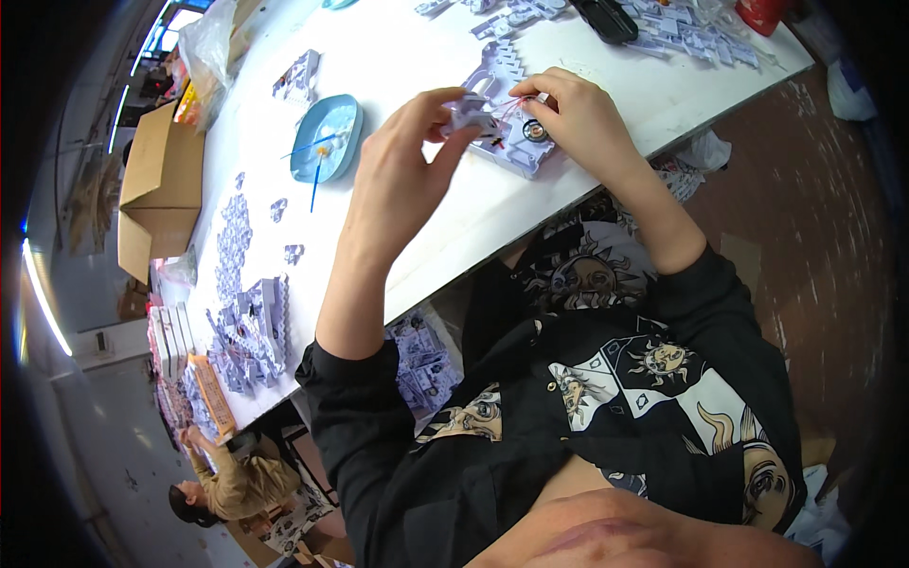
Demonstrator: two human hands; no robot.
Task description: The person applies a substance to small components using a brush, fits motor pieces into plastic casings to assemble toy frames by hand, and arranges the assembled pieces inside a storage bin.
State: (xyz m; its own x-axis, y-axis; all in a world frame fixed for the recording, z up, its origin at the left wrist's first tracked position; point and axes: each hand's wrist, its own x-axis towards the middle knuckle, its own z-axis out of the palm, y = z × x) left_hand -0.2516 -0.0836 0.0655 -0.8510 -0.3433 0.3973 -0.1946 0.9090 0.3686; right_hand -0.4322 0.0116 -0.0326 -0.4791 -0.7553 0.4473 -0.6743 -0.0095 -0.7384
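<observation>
My left hand (402, 166) is closed round a small pale lilac plastic part (471, 115), lifted at the near side of a larger housing. Thin reddish wires (512, 104) run between that part and my right hand (578, 115), whose thumb and forefinger are pinched on them. Beneath both hands the pale lilac plastic housing (519, 159) rests on the white table, its far end toothed like a row of battlements. A round dark disc with a metallic centre (535, 131) sits in it, close to my right fingers. The wire ends are too small to make out.
Left of my hands stands a blue dish (354, 118) with thin blue sticks. Piles of lilac parts (248, 336) lie along the left; more lie at the back beside a black object (606, 19) and a red container (760, 14). A cardboard box (166, 180) stands far left; another person (248, 488) works lower left.
</observation>
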